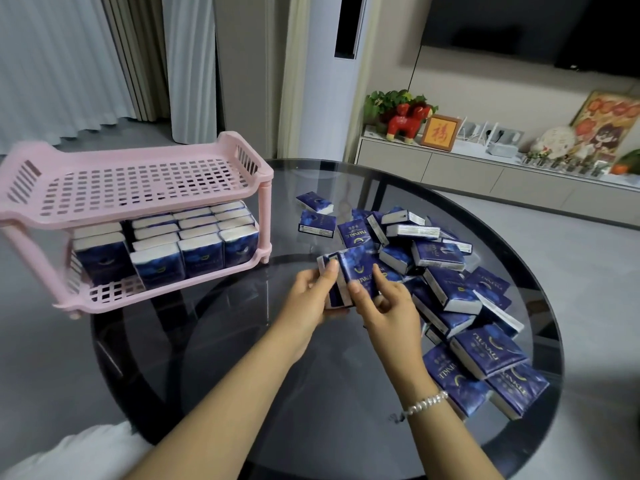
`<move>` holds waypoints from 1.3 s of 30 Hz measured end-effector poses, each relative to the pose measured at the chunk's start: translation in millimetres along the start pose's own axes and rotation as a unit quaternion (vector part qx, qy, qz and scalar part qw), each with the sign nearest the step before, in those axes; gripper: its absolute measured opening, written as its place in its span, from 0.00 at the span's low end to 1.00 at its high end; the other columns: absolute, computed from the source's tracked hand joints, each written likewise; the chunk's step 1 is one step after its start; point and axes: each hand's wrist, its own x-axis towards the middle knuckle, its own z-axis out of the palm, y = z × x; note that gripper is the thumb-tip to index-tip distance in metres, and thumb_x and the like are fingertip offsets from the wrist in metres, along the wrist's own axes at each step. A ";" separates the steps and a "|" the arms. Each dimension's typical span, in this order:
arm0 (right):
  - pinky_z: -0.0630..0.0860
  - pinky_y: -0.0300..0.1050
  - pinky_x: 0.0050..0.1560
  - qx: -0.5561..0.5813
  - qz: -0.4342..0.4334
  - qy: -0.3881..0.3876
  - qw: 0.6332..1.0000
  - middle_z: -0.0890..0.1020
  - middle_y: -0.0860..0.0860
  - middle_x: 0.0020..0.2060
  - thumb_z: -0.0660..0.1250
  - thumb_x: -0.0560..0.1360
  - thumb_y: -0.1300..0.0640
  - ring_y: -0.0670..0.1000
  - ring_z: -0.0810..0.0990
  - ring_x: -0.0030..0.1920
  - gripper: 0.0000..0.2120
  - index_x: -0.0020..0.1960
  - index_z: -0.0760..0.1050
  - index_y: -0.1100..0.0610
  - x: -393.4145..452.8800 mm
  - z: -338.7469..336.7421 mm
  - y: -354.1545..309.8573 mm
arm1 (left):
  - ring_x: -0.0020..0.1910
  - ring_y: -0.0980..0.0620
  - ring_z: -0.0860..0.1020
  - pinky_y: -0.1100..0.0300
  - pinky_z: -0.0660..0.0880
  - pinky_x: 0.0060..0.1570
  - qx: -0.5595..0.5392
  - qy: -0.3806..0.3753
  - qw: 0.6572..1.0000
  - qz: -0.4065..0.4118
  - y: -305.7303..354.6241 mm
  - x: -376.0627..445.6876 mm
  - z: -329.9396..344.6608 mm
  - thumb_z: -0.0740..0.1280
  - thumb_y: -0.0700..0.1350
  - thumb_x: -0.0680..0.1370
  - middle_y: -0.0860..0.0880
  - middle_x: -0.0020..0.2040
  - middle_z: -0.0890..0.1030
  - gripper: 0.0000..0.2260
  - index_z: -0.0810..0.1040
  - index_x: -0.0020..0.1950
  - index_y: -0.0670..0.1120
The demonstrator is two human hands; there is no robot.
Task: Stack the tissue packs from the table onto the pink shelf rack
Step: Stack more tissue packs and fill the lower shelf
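- Tissue packs (353, 271), dark blue with gold lettering, held as a small bundle above the middle of the round glass table (346, 410), just left of the loose heap.
- Left hand (311, 299) grips the bundle from its left side, thumb over the top edge and fingers curled beneath.
- Right hand (388, 310) pinches the front pack of the bundle, fingertips on its blue face; a beaded bracelet (424, 403) circles that wrist.
- Loose heap of packs (450, 289) covers the right half of the table, packs lying flat, tilted and overlapping; two separate packs (317, 213) lie apart at the heap's far left edge.
- Pink shelf rack (138, 181), two-tiered and perforated, stands at the table's left edge. Its top tier holds nothing; its lower tier carries rows of shelved packs (194, 240) standing upright, white edges upward, filling most of the tier.
- Background: grey curtains (86, 64) behind the rack, a low cabinet (467, 168) at right bearing a red figurine (405, 124), a framed picture (440, 132) and a plant (384, 100).
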 end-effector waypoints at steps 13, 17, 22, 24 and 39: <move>0.67 0.51 0.55 -0.263 -0.105 0.247 0.927 0.78 0.55 0.50 0.70 0.71 0.60 0.57 0.72 0.53 0.16 0.59 0.78 0.58 7.9 -42.4 2.2 | 0.52 0.47 0.82 0.44 0.77 0.58 0.078 0.042 0.995 0.037 -6.7 9.4 -6.3 0.76 0.62 0.59 0.48 0.53 0.83 0.34 0.75 0.59 0.47; 0.58 0.56 0.65 -0.365 0.073 0.178 0.911 0.71 0.58 0.66 0.66 0.74 0.49 0.62 0.64 0.66 0.22 0.65 0.73 0.54 14.5 -62.3 2.8 | 0.52 0.48 0.82 0.44 0.77 0.58 0.093 0.036 0.994 0.043 -8.2 6.5 -5.9 0.76 0.63 0.57 0.49 0.53 0.84 0.35 0.75 0.59 0.48; 0.63 0.54 0.59 -0.344 0.055 0.164 0.923 0.76 0.55 0.62 0.65 0.75 0.50 0.61 0.71 0.61 0.18 0.63 0.75 0.53 11.3 -69.7 6.5 | 0.53 0.49 0.82 0.45 0.76 0.60 0.093 0.036 0.993 0.056 -7.6 0.7 -11.0 0.75 0.51 0.70 0.49 0.54 0.83 0.20 0.75 0.58 0.47; 0.64 0.53 0.59 -0.290 0.008 0.167 0.943 0.78 0.53 0.60 0.67 0.74 0.51 0.59 0.73 0.60 0.16 0.61 0.77 0.53 7.9 -68.1 3.4 | 0.54 0.49 0.81 0.44 0.75 0.61 0.095 0.032 0.993 0.061 -3.9 -2.8 -15.1 0.73 0.51 0.71 0.49 0.54 0.83 0.18 0.75 0.58 0.47; 0.64 0.27 0.64 -0.079 -0.239 -0.297 0.921 0.69 0.37 0.68 0.72 0.71 0.58 0.30 0.64 0.66 0.23 0.63 0.74 0.44 -2.2 -34.9 -72.2 | 0.50 0.43 0.83 0.47 0.81 0.45 0.150 -0.038 0.988 -0.010 47.7 -51.1 -71.0 0.61 0.70 0.63 0.44 0.51 0.85 0.34 0.80 0.57 0.49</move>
